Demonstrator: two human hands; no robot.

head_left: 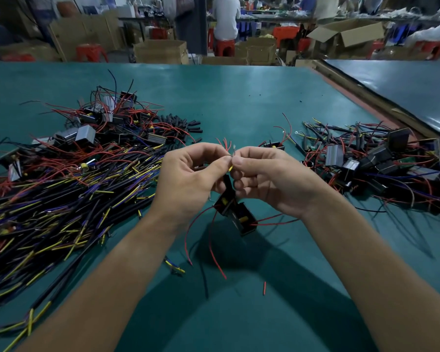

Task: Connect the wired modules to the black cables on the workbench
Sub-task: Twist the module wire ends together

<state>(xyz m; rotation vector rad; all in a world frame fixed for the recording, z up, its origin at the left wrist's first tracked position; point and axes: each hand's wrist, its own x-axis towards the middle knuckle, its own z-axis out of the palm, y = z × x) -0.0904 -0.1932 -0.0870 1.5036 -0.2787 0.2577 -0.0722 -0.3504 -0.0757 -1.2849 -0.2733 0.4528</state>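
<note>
Left hand [188, 179] and right hand [272, 181] meet fingertip to fingertip above the green counter [239, 97], each pinching thin wire ends [230, 168]. The join is hidden between thumbs and forefingers; only a yellow tip and red strands show. A black module [236, 214] hangs below them, blurred, with red wires [211, 240] trailing down. Black cables [61, 199] sprawl at left with more modules [107, 123] behind, and a wired heap [366, 161] lies at right. Beyond the counter, people on red stools [224, 47] are out of focus.
</note>
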